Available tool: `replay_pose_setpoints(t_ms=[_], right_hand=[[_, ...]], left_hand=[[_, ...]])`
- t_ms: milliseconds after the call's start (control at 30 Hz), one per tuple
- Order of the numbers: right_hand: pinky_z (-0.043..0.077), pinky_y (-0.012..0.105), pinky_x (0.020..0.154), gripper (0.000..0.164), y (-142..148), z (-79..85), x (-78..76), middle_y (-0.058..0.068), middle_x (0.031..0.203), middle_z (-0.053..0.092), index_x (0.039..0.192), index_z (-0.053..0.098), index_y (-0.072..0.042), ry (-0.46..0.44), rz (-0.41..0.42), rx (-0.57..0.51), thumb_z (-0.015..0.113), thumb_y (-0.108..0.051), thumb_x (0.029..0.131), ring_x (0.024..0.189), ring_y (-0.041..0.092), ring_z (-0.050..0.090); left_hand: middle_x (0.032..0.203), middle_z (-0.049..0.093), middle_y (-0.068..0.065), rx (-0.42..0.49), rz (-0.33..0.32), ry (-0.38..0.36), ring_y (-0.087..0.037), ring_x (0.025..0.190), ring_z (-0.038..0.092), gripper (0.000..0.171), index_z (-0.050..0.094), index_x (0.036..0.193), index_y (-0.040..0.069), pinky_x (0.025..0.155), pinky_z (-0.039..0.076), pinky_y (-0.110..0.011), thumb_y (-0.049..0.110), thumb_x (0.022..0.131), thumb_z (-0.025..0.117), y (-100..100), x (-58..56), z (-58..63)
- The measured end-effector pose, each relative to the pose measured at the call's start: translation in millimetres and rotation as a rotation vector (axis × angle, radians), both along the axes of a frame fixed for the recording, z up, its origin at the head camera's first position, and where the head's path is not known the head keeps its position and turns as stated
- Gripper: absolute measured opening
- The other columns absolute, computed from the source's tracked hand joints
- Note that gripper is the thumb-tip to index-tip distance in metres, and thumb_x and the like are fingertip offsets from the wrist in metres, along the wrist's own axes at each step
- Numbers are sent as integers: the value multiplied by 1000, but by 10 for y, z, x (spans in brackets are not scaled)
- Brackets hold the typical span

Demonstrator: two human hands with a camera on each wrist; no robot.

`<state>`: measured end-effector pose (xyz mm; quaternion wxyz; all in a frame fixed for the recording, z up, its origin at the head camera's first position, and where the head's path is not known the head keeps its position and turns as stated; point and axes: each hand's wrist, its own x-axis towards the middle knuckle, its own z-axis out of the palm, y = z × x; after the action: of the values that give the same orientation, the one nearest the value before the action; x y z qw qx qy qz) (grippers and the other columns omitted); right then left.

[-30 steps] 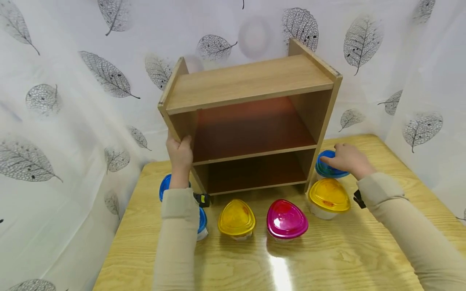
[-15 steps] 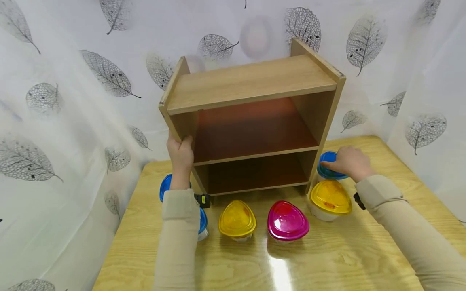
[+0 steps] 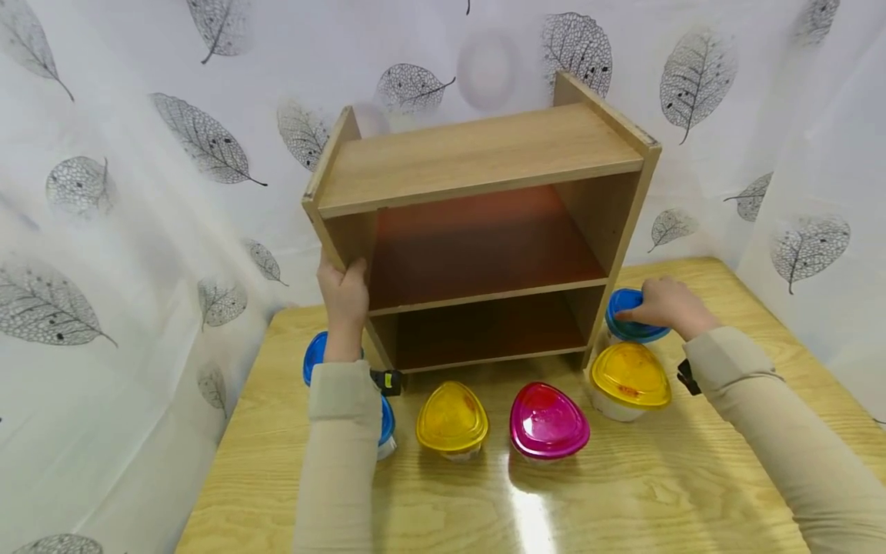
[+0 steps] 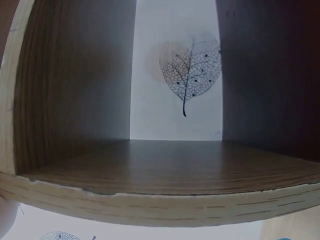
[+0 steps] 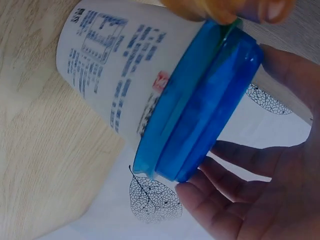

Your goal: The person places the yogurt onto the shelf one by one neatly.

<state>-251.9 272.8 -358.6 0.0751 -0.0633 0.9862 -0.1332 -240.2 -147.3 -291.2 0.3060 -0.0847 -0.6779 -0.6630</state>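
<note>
My left hand (image 3: pixel 343 298) grips the left side panel of a small wooden shelf unit (image 3: pixel 484 169), thumb on the panel's front edge. The unit looks tilted in the head view. In the left wrist view the shelf unit's inside (image 4: pixel 175 165) fills most of the picture, with only a sliver of finger (image 4: pixel 6 215) showing. Over at the right, my right hand (image 3: pixel 670 305) holds the blue lid of a white printed tub (image 3: pixel 618 306). The right wrist view shows thumb and fingers (image 5: pixel 215 192) round the rim of the blue lid (image 5: pixel 210 100); the tub appears to stand on the table.
A yellow-lidded tub (image 3: pixel 630 377) stands just in front of the blue one. Nearer me are a pink-lidded tub (image 3: pixel 549 422) and another yellow-lidded tub (image 3: pixel 452 418). Two blue-lidded tubs (image 3: pixel 314 355) are partly hidden by my left arm. A leaf-patterned curtain (image 3: pixel 173 231) surrounds the table (image 3: pixel 256 462).
My right hand has shifted slightly right and down, its fingers closing round the blue lid. My left hand stays on the shelf unit, and the head view has shifted slightly.
</note>
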Motion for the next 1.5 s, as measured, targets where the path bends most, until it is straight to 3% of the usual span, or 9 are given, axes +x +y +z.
replay_pose_setpoints(t_ms=[200, 400, 567, 800, 1033, 1233, 1500], right_hand=[[44, 54, 71, 66, 11, -17, -17, 34, 96, 50, 102, 49, 19, -20, 42, -2, 67, -37, 72, 83, 42, 48], [39, 58, 78, 69, 21, -30, -29, 39, 106, 43, 111, 43, 21, -27, 64, -19, 65, -34, 74, 94, 48, 43], [33, 61, 84, 77, 26, -24, -15, 43, 114, 36, 117, 37, 23, 2, 37, -32, 53, -44, 82, 102, 53, 36], [42, 57, 70, 89, -27, -26, 40, 42, 103, 40, 107, 43, 22, 29, -63, 69, 47, -62, 77, 87, 49, 43], [42, 55, 67, 84, -84, -29, 46, 39, 96, 41, 97, 47, 19, 21, -83, 84, 52, -62, 75, 83, 46, 42], [41, 56, 68, 83, -49, -55, 48, 37, 96, 40, 103, 44, 20, 9, -71, 69, 56, -57, 75, 84, 47, 40], [41, 57, 72, 73, -31, -18, 29, 39, 101, 43, 109, 44, 19, 0, 2, 28, 63, -42, 75, 87, 48, 43]], left_hand=[[114, 51, -21, -19, 24, -11, -25, 105, 48, 46, 43, 120, -8, 90, 38, -31, -11, 74, 39, 11, -11, -2], [114, 51, -21, -34, 34, -20, -25, 105, 48, 47, 43, 121, -7, 90, 38, -32, -9, 74, 40, 11, -6, 1], [114, 51, -22, -34, 44, -22, -24, 105, 48, 48, 43, 122, -7, 90, 38, -31, -9, 74, 40, 0, -18, 6], [113, 52, -22, -19, 40, -11, -24, 104, 49, 46, 45, 119, -7, 90, 38, -30, -10, 74, 41, -41, -42, -13], [113, 52, -21, -19, 46, -6, -23, 104, 49, 46, 45, 120, -7, 90, 38, -30, -10, 74, 41, -47, -30, -17], [113, 53, -21, -23, 47, -8, -23, 103, 49, 48, 44, 121, -7, 89, 38, -29, -10, 73, 41, -23, -34, -8], [114, 50, -26, -36, 23, -10, -31, 106, 47, 45, 42, 119, -12, 91, 37, -31, -13, 75, 38, 63, 163, 169]])
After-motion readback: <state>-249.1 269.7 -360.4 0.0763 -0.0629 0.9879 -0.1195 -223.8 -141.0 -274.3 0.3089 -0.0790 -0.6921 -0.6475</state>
